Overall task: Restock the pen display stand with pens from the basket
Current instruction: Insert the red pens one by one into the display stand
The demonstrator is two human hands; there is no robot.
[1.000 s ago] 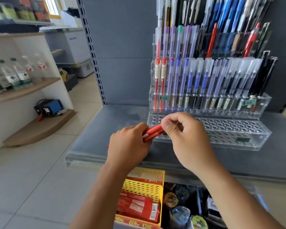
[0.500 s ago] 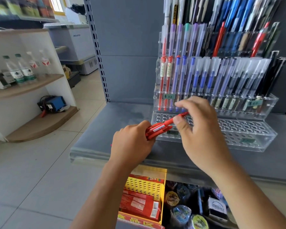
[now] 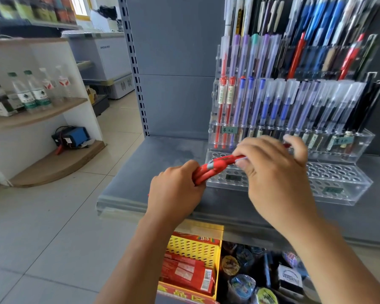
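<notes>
Left hand (image 3: 176,191) fisted around a bundle of red plastic pens (image 3: 208,171), held above the grey metal shelf (image 3: 127,174) near its front edge. Right hand (image 3: 274,176) pinches one red pen (image 3: 228,159) out of the bundle between thumb and fingers, other fingers loose. Both hands hang just in front of the clear acrylic tiered pen display stand (image 3: 338,185), over its front row of open holes. Upper tiers hold red, blue and black pens. Yellow perforated plastic basket (image 3: 193,247) below the shelf edge.
</notes>
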